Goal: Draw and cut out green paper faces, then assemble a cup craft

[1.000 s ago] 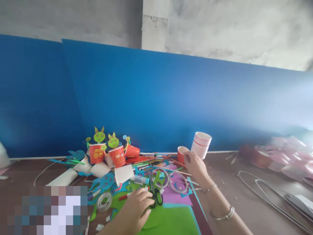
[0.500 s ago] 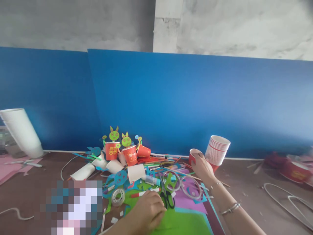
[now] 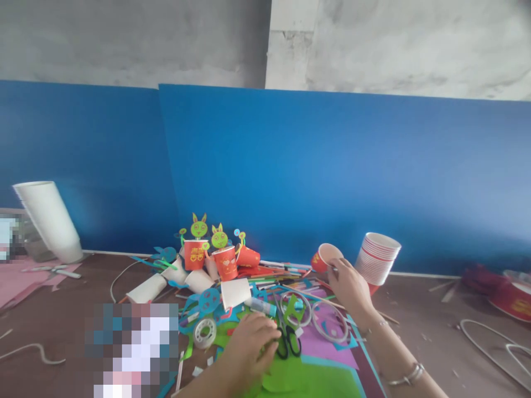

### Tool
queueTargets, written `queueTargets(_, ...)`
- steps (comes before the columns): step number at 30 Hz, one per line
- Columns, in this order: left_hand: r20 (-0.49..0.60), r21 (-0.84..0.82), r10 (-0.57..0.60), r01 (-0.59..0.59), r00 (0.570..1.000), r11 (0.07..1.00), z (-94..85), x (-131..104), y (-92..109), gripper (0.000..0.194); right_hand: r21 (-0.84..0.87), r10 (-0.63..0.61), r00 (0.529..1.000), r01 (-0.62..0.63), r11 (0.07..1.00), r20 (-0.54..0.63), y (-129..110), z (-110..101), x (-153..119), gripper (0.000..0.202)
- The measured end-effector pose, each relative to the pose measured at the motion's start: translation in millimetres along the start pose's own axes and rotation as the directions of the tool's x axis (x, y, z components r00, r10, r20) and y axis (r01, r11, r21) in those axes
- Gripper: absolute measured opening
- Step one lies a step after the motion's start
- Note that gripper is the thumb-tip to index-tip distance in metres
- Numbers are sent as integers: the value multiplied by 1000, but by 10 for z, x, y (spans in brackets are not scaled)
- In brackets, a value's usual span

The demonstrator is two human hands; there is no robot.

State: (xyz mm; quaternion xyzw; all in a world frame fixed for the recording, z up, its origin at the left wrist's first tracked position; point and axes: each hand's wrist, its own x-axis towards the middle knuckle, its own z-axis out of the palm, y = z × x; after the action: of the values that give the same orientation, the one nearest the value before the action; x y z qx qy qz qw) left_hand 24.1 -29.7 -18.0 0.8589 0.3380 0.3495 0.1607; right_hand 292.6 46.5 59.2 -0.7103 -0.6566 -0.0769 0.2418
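My right hand (image 3: 350,287) pinches the rim of a red paper cup (image 3: 318,264), tilted so that its white inside shows. Just right of that hand stands a leaning stack of paper cups (image 3: 378,258). Over green paper (image 3: 311,378), my left hand (image 3: 253,340) hovers or rests with loosely curled fingers apart, and no held thing shows. Black-handled scissors (image 3: 290,341) lie close to its fingertips. A roll of clear tape (image 3: 204,333) is on its left, and a glue stick (image 3: 261,307) lies beyond it.
Two red cups with green rabbit-faced paper figures (image 3: 224,262) stand at the back. White cups (image 3: 147,288) lie on their sides. Straws and pens (image 3: 286,271) are heaped near the blue partition (image 3: 311,177). A tall white cup stack (image 3: 52,221) leans at left; a white cable (image 3: 485,348) curls at right.
My right hand has brought the red cup leftward, away from the stack, and tipped it. The fingers of my left hand have spread a little. The view has shifted slightly.
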Motion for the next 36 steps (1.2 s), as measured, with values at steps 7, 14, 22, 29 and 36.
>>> queueTargets(7, -216, -348, -333, 247, 918, 904, 41, -16, -88, 75, 510, -369, 925, 273, 816, 94, -642, -213, -415, 16)
queueTargets(14, -177, -535, -564, 402, 807, 743, -55, 110, -19, 66, 716, -512, 851, 285, 637, 117, -1007, -183, -703, 21)
queueTargets(22, -96, -851, -699, 306, 709, 427, -157, 177, -74, 50, 244, -283, 852, 190, 951, 440, -825, 79, -753, 21)
queueTargets(29, 98, -954, -626, 251, 774, 161, -165, 103, -23, 44, -50, -245, 762, 341, 939, 599, -1015, 199, -917, 41)
queueTargets(36, 171, -971, -634, 239, 754, 22, -186, 101, 36, 43, -124, -168, 773, 304, 945, 612, -1093, 155, -902, 53)
